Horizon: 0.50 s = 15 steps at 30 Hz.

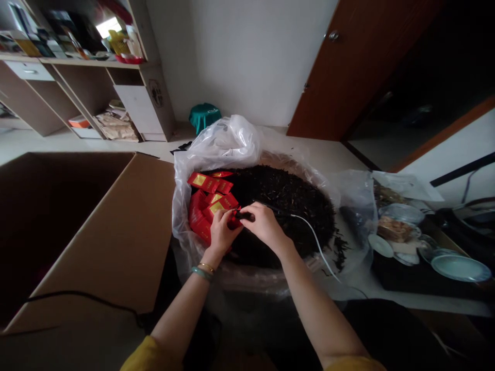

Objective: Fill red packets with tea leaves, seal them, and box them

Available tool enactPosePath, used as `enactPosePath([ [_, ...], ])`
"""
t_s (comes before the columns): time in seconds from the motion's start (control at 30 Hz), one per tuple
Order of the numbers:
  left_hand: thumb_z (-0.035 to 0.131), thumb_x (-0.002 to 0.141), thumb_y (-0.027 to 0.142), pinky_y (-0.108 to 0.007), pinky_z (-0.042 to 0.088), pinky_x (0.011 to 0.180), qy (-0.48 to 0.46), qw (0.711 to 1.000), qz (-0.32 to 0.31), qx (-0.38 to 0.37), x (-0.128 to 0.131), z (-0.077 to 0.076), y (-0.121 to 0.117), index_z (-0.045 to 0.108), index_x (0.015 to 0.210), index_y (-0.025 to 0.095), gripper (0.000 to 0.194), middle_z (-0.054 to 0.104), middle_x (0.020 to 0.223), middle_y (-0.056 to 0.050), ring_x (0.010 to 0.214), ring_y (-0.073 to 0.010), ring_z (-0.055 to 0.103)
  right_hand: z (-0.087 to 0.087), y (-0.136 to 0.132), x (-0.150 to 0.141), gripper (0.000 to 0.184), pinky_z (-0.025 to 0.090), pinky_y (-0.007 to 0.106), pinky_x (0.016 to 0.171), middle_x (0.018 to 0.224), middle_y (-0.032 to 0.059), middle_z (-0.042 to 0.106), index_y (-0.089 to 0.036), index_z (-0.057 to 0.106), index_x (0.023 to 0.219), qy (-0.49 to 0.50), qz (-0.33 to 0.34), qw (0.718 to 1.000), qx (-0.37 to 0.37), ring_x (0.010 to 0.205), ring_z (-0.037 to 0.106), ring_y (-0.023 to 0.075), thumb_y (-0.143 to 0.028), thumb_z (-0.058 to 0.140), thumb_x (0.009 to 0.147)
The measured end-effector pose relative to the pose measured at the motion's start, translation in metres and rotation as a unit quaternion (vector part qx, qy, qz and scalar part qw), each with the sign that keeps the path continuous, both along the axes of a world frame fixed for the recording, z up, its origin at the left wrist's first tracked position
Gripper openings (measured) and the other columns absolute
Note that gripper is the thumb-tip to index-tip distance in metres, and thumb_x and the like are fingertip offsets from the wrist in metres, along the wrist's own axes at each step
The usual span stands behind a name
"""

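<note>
A big clear plastic bag (pixel 232 136), spread open, holds a heap of dark dried leaves (pixel 286 190) that look like loose tea. On the heap's left side lie several red packets (pixel 203 216) with gold labels. My left hand (pixel 221 236) grips a small red packet (pixel 232 222) above the heap's near-left part. Right beside it, my right hand (pixel 265 225) has its fingers pinched around a dark clump of tea leaves (pixel 243 216) at the packet's upper end. My fingers partly hide the packet. A thin dark tool (pixel 276 210) with a white cable lies behind my right hand.
A large open cardboard box (pixel 143 216) stands close on the left. The white cable (pixel 317 237) runs over the bag's right edge. Dishes (pixel 460 268) and a clear tub (pixel 398 226) sit at right. A teal covered bin (pixel 204 117) stands by the wall.
</note>
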State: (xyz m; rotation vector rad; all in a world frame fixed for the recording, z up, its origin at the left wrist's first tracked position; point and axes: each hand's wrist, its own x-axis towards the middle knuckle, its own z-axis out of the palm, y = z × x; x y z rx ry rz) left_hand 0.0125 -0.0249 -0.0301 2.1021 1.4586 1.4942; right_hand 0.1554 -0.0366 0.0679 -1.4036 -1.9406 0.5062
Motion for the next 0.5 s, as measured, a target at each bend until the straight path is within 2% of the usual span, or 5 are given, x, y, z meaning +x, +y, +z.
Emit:
enactPosePath([
  [0.13, 0.078, 0.065, 0.031, -0.034, 0.054, 0.079, 0.012, 1.0, 0.015, -0.001, 0.001, -0.003, 0.002, 0.057, 0.111, 0.02, 0.051, 0.059, 0.097, -0.005, 0.09, -0.0208, 0.06, -0.001, 0.001, 0.004, 0.015, 0.049, 0.028, 0.077, 0.088, 0.0062, 0.059, -0.018, 0.073, 0.09, -0.108, -0.012, 0.993, -0.033, 0.077, 0.061, 0.016, -0.015, 0.069, 0.076],
  [0.23, 0.078, 0.064, 0.033, -0.036, 0.053, 0.083, 0.016, 1.0, 0.016, 0.002, 0.0, -0.005, 0.003, 0.055, 0.114, 0.02, 0.057, 0.058, 0.102, -0.006, 0.095, -0.0226, 0.059, 0.003, 0.003, 0.009, 0.014, 0.047, 0.028, 0.078, 0.085, 0.0067, 0.057, -0.017, 0.073, 0.087, -0.168, 0.012, 0.983, -0.07, 0.078, 0.06, 0.0161, -0.019, 0.059, 0.085],
  [0.33, 0.078, 0.064, 0.032, -0.036, 0.053, 0.085, 0.021, 1.0, 0.003, -0.003, 0.0, -0.006, 0.003, 0.054, 0.117, 0.021, 0.058, 0.057, 0.106, -0.006, 0.1, -0.023, 0.058, 0.007, 0.005, 0.011, 0.017, 0.047, 0.027, 0.078, 0.085, 0.0063, 0.059, -0.017, 0.072, 0.088, -0.152, 0.029, 0.985, -0.081, 0.079, 0.061, 0.0153, -0.016, 0.055, 0.087],
  [0.5, 0.077, 0.065, 0.028, -0.037, 0.052, 0.086, 0.026, 1.0, 0.0, -0.003, 0.001, -0.005, 0.002, 0.052, 0.119, 0.022, 0.06, 0.057, 0.108, -0.007, 0.101, -0.0237, 0.057, 0.005, 0.007, 0.004, 0.018, 0.047, 0.025, 0.075, 0.087, 0.0043, 0.062, -0.017, 0.069, 0.089, -0.085, -0.016, 0.995, -0.043, 0.077, 0.061, 0.0141, -0.006, 0.063, 0.077],
])
